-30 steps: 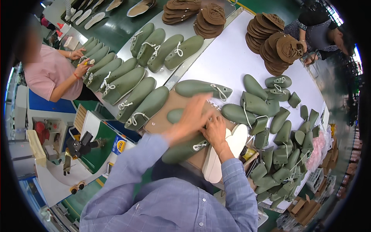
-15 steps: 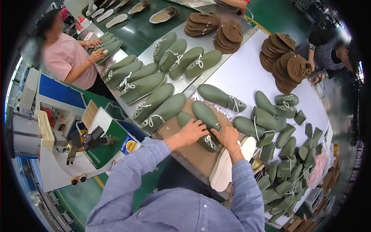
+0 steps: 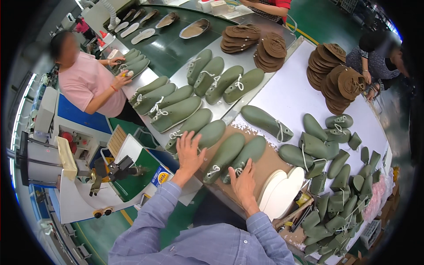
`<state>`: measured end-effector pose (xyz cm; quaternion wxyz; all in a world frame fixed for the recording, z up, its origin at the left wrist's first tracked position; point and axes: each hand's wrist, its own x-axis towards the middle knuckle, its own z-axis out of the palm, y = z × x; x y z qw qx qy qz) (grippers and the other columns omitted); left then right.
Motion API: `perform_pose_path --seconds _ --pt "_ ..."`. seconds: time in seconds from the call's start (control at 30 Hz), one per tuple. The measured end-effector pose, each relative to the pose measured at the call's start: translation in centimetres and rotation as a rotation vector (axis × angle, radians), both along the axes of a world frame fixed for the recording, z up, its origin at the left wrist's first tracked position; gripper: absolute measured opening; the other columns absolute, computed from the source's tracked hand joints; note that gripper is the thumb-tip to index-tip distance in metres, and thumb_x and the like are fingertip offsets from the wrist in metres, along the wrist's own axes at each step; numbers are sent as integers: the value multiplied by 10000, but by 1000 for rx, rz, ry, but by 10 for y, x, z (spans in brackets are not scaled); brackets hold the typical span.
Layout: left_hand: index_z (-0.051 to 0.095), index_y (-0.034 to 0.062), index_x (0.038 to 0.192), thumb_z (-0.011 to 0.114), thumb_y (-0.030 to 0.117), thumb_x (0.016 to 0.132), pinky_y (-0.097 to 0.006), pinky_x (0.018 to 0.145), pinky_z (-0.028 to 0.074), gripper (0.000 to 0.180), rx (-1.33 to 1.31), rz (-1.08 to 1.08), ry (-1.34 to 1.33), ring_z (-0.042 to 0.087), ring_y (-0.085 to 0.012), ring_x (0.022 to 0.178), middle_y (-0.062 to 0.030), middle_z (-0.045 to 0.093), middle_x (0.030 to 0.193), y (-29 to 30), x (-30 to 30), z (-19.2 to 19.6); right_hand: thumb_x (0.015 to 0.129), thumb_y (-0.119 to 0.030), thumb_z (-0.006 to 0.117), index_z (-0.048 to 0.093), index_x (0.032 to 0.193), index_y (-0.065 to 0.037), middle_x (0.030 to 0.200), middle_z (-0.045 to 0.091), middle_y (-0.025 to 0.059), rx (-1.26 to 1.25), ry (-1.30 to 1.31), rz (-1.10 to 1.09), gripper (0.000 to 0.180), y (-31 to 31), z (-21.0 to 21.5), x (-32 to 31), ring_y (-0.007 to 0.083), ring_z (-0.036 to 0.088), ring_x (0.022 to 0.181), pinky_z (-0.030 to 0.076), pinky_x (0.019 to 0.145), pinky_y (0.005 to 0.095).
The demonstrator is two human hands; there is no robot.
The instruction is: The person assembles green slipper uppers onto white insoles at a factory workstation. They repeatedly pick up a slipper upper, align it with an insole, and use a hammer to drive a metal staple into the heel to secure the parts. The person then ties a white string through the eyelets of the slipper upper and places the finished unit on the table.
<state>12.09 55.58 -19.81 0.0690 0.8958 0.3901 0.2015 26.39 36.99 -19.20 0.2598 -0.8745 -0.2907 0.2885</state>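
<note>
Right hand (image 3: 242, 182) lies flat, fingers spread, on olive-green laced shoe last (image 3: 245, 157) at frame centre; long axis runs up-right | left hand (image 3: 189, 152) open beside neighbouring green last (image 3: 209, 134); right hand nearer.

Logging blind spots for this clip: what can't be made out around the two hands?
Head view, the only one:
- left hand: palm side hidden, so contact with the green shoe last is unclear.
- right hand: covers the heel of another green last; grip unclear.
- white insoles: count unclear, overlapping.
</note>
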Motion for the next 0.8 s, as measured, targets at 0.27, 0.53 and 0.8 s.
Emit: perform_pose_path --seconds 0.27,0.53,0.8 --pt "692 92 1210 901 478 643 -621 1115 287 717 -126 177 202 253 -452 1466 -184 366 1565 31 -20 -8 765 -517 838 410 1525 -80 1615 77 357 -25 -154 147 976 21 6 -23 681 277 1363 386 1093 644" --pt "736 100 1049 902 410 610 -606 1112 293 562 -83 213 109 287 -455 1443 -131 381 1567 34 -16 -23 794 -387 835 434 1516 -122 1637 54 317 73 -134 126 868 17 -8 -19 693 242 1371 398 1025 716" --pt "730 114 1048 899 430 609 -607 1111 307 567 -25 305 112 359 -442 1379 -101 414 1547 65 -19 -28 821 -362 803 503 1475 -153 1638 86 306 108 -178 110 750 13 -17 -21 670 307 1352 433 1024 674"
